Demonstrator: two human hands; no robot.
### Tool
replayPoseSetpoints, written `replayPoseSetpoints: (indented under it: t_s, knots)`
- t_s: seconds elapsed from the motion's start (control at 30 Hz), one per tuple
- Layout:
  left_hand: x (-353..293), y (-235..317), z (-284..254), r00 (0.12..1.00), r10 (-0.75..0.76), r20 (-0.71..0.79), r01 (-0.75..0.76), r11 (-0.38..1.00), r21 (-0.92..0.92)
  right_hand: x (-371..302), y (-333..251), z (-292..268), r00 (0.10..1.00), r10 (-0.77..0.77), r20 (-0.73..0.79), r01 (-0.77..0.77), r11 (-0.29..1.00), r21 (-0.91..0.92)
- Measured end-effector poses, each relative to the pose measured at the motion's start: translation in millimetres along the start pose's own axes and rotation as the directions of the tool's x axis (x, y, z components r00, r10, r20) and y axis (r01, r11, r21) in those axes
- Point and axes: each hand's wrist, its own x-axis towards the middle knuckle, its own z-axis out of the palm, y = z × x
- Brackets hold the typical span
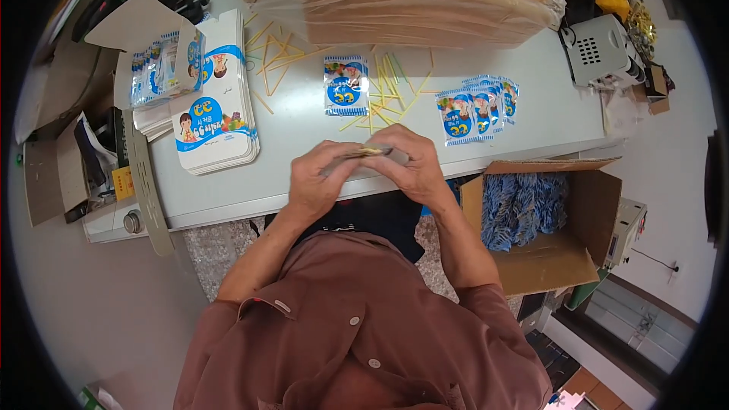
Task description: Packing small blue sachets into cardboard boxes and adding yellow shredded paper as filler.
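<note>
Both hands' fingers [342,163] pinching a half-hidden flat packet [372,153], yellow sticks [383,95] behind

Blue-and-white printed packets [477,114] and yellow sticks [383,99] lie on a pale grey table [304,167]; the shirt [357,334] is reddish-brown.

Single head-worn fisheye view, straight down and close over both hands [364,171], table [304,137] just beyond them.
</note>
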Motion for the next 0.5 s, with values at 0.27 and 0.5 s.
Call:
replayPoseSetpoints:
  t_s: [0.27, 0.5]
  knots:
    - [61.3, 11.1, -10.7, 0.96, 0.089, -0.267, 0.051, 0.878, 0.476, -14.5, -4.1, -102.1, 0.86, 0.469, -0.202, -0.51, 0.813, -0.282]
    - [112.8, -7.2, -17.5, 0.956, -0.114, -0.271, 0.29, 0.512, 0.809, -5.1, 19.3, -114.6, 0.938, 0.111, -0.328, -0.336, 0.528, -0.78]
